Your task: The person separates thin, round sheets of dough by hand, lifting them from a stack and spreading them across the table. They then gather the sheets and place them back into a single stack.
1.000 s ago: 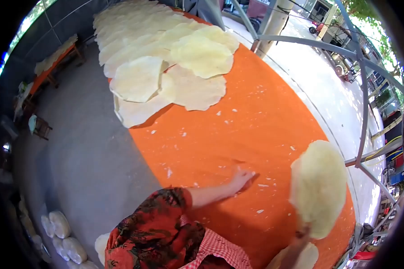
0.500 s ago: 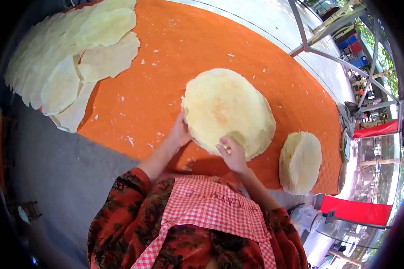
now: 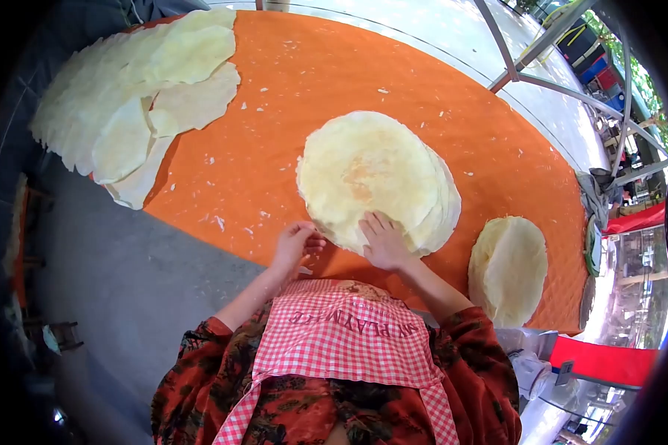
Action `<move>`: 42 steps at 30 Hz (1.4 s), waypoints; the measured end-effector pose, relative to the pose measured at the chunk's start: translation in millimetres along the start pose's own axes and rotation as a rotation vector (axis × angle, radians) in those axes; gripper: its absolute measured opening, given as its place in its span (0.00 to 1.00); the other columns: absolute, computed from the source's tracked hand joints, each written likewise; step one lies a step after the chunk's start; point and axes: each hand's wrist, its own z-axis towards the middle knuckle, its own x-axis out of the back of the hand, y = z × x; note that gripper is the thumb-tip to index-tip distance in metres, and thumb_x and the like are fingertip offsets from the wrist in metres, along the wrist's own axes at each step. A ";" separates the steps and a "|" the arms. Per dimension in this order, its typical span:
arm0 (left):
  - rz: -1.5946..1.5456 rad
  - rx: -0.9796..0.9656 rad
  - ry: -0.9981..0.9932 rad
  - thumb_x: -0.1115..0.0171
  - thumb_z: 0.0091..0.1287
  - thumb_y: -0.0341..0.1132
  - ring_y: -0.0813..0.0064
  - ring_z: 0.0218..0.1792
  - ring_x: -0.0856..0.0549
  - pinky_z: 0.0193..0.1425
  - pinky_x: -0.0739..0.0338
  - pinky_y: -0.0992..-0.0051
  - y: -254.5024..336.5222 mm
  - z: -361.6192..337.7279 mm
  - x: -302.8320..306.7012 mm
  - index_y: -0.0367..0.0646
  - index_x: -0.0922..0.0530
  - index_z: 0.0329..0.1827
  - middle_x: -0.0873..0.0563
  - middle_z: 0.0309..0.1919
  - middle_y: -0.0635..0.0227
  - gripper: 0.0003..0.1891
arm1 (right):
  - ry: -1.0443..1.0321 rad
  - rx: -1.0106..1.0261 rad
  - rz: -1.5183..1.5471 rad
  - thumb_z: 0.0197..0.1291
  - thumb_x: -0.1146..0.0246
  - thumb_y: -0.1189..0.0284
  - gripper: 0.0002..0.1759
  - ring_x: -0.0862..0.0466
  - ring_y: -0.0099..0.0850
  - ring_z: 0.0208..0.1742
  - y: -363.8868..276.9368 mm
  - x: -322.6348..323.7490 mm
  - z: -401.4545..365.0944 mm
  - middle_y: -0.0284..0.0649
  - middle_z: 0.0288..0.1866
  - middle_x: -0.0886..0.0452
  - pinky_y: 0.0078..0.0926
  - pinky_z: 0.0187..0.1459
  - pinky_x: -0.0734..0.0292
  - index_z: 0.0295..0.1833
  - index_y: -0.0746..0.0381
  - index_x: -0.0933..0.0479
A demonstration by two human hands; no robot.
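A stack of thin, pale round flatbreads [image 3: 378, 170] lies on the orange cloth, its top sheet browned in the middle. My right hand [image 3: 384, 241] rests flat on the near edge of this stack, fingers stretched out. Just off the stack's near left edge, my left hand [image 3: 298, 246] is closed, fingers curled toward the thumb. Whether anything small sits between those fingers I cannot make out.
The orange-covered table [image 3: 274, 148] carries scattered pale crumbs. Many overlapping flatbread sheets [image 3: 133, 96] spread over its far left end. A smaller flatbread stack [image 3: 508, 271] stands at the right. Metal frame poles [image 3: 553, 37] rise beyond the table.
My left hand has come away from the stack's left edge, toward my body, and its fingers have curled. My right hand has gone from a pinch at the edge to lying flat on top.
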 end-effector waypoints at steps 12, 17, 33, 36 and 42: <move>-0.005 -0.098 0.126 0.45 0.69 0.27 0.61 0.52 0.17 0.57 0.20 0.68 -46.8 -10.5 -72.2 0.33 0.34 0.61 0.23 0.54 0.54 0.19 | 0.145 -0.077 0.530 0.61 0.42 0.68 0.12 0.17 0.44 0.43 61.5 1.6 11.6 0.47 0.38 0.16 0.37 0.46 0.23 0.45 0.62 0.20; -0.177 -0.229 0.081 0.43 0.67 0.26 0.61 0.58 0.21 0.62 0.23 0.62 -63.0 3.2 -100.1 0.36 0.46 0.72 0.31 0.63 0.52 0.31 | 0.317 0.077 0.430 0.66 0.43 0.64 0.14 0.17 0.46 0.43 63.8 11.8 4.7 0.49 0.41 0.16 0.38 0.43 0.23 0.45 0.63 0.20; 0.393 -0.605 0.532 0.38 0.63 0.29 0.66 0.52 0.21 0.41 0.19 0.72 -84.8 31.0 -82.0 0.36 0.39 0.70 0.31 0.61 0.56 0.32 | 0.319 0.160 0.303 0.66 0.48 0.67 0.14 0.18 0.48 0.39 72.4 217.6 82.2 0.52 0.36 0.18 0.42 0.41 0.25 0.40 0.62 0.19; 0.087 -0.339 0.423 0.40 0.64 0.28 0.67 0.41 0.17 0.36 0.19 0.73 -65.0 42.6 -65.3 0.34 0.40 0.69 0.26 0.53 0.55 0.30 | 0.354 0.141 0.213 0.61 0.50 0.72 0.08 0.21 0.52 0.35 45.1 112.7 57.0 0.50 0.31 0.22 0.49 0.38 0.28 0.32 0.61 0.28; -0.114 -0.266 0.269 0.43 0.67 0.28 0.69 0.28 0.16 0.30 0.20 0.73 -51.5 44.0 -50.1 0.33 0.41 0.67 0.21 0.42 0.56 0.27 | 0.466 0.181 0.114 0.61 0.47 0.72 0.08 0.18 0.44 0.42 44.5 2.4 23.3 0.46 0.36 0.18 0.41 0.43 0.23 0.39 0.60 0.23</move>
